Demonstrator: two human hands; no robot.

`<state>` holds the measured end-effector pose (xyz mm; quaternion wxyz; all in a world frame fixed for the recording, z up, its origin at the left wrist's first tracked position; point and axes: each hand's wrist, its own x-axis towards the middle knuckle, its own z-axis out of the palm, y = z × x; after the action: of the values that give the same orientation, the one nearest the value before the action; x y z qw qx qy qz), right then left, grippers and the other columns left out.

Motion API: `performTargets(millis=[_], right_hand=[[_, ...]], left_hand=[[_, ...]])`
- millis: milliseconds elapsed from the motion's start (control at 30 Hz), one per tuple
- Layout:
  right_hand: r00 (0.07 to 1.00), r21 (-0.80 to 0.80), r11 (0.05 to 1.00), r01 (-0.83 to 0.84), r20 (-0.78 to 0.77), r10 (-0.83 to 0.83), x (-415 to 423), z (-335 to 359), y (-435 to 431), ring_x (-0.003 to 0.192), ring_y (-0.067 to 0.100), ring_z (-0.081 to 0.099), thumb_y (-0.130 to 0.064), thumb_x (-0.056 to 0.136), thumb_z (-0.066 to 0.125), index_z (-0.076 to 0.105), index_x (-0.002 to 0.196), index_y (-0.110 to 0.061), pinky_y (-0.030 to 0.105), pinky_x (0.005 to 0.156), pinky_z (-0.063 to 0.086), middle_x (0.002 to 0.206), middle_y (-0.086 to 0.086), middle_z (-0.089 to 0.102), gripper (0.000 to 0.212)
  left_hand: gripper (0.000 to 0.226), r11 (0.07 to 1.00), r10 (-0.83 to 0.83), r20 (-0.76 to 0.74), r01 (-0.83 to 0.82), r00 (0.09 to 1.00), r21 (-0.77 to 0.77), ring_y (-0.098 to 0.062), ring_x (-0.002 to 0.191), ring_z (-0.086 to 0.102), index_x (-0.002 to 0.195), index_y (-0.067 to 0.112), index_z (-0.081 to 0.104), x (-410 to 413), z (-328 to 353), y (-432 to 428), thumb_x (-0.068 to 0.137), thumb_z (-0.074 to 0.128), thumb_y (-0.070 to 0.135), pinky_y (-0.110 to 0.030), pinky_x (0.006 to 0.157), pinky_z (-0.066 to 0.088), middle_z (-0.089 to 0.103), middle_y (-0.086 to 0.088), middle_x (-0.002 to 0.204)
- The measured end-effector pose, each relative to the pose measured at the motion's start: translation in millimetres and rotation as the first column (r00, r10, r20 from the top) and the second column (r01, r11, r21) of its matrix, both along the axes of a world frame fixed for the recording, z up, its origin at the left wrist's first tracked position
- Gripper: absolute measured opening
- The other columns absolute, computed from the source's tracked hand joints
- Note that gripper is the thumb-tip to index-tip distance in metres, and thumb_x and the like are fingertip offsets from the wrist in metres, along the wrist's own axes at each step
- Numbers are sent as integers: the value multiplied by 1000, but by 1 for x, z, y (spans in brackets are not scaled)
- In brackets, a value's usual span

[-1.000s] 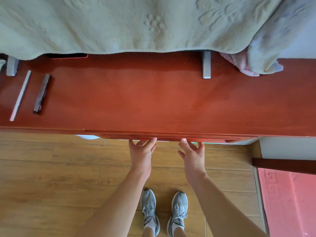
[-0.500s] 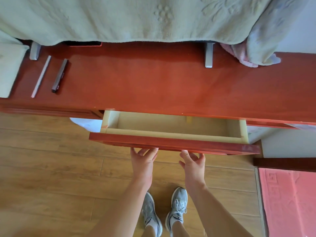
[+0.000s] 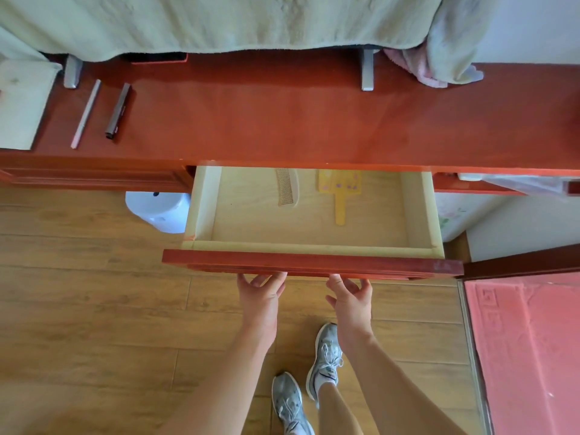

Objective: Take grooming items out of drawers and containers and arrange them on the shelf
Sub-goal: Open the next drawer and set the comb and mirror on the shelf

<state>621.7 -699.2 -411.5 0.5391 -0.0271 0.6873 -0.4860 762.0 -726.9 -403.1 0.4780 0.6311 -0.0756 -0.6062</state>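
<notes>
A red wooden drawer (image 3: 314,263) stands pulled out from under the red shelf top (image 3: 282,120). Inside on its pale floor lie a tan comb (image 3: 287,189) and a yellow paddle comb with small flowers (image 3: 339,196), both partly under the shelf edge. My left hand (image 3: 259,296) and my right hand (image 3: 351,299) are side by side below the drawer front, fingertips hooked under its lower edge and hidden there. A thin silver stick (image 3: 85,113) and a dark tube (image 3: 118,110) lie on the shelf top at the left.
A green blanket (image 3: 219,20) overhangs the back of the shelf top, with a pink towel (image 3: 430,67) at the right. Two grey metal feet (image 3: 366,70) stand on the top. A white bin (image 3: 157,208) sits on the wood floor left of the drawer; a pink mat (image 3: 527,356) lies right.
Both hands have pulled the drawer from closed to well out toward me. The two combs inside have come into sight.
</notes>
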Motion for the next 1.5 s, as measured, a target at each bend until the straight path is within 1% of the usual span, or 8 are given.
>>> performTargets(millis=[133, 233, 1000, 1100, 1200, 1300, 1400, 1500], right_hand=[[1000, 1, 1000, 12, -3, -12, 2, -2, 12, 110, 23, 63, -24, 85, 75, 21, 149, -18, 40, 92, 53, 124, 7, 58, 84], [1000, 3, 1000, 10, 1, -10, 4, -5, 17, 110, 22, 63, -26, 85, 76, 23, 149, -18, 40, 91, 54, 124, 7, 59, 84], [1000, 8, 1000, -17, 10, 17, 4, 6, 32, 109, 19, 63, -23, 88, 72, 16, 153, -21, 46, 100, 50, 125, 3, 59, 85], [999, 3, 999, -34, 9, 34, 5, 9, 35, 109, 18, 64, -27, 87, 73, 14, 154, -22, 45, 99, 51, 124, 2, 59, 90], [999, 5, 999, -48, -2, 48, 6, 16, 40, 110, 17, 63, -35, 83, 76, 11, 154, -24, 43, 97, 52, 124, -2, 60, 97], [999, 3, 999, -49, -22, 49, 7, 28, 49, 113, 17, 62, -39, 81, 77, 12, 153, -26, 44, 98, 52, 124, -5, 61, 99], [995, -4, 997, -78, -69, 77, 8, 47, 61, 115, 18, 61, -41, 79, 78, 15, 153, -27, 45, 99, 51, 126, -6, 60, 98], [979, -26, 989, -145, -152, 139, 8, 73, 73, 114, 15, 61, -39, 81, 77, 23, 150, -27, 44, 99, 51, 126, -8, 59, 89]], left_hand=[[100, 1000, -12, 10, 12, 1000, 3, -21, 108, 64, 156, 25, 12, 2, 0, 12, 83, 74, -4, -35, 92, 51, 52, -29, 133], [101, 1000, -14, 0, 14, 1000, 5, -25, 115, 62, 155, 26, 14, 2, 0, 17, 81, 77, -1, -36, 95, 51, 54, -28, 132], [94, 999, -19, -7, 19, 1000, 33, -24, 111, 65, 153, 25, 21, 6, 2, 30, 82, 72, -8, -32, 86, 52, 62, -22, 125], [100, 998, -37, -7, 37, 999, 42, -24, 114, 64, 156, 24, 15, 8, 3, 31, 81, 75, -6, -35, 91, 53, 60, -20, 128], [110, 996, -61, 5, 61, 998, 61, -24, 120, 60, 158, 25, 7, 12, 9, 35, 79, 80, 4, -43, 106, 47, 55, -14, 135], [109, 992, -107, 67, 102, 992, 74, -19, 113, 60, 158, 25, 5, 18, 25, 45, 80, 82, 13, -45, 110, 43, 53, -7, 136], [104, 989, -141, 161, 131, 977, 72, -10, 98, 61, 158, 25, 9, 26, 46, 56, 82, 81, 14, -40, 100, 47, 53, -5, 132], [98, 982, -190, 256, 185, 948, 46, -13, 103, 61, 157, 23, 15, 31, 71, 64, 83, 79, 14, -32, 86, 49, 55, -4, 128]])
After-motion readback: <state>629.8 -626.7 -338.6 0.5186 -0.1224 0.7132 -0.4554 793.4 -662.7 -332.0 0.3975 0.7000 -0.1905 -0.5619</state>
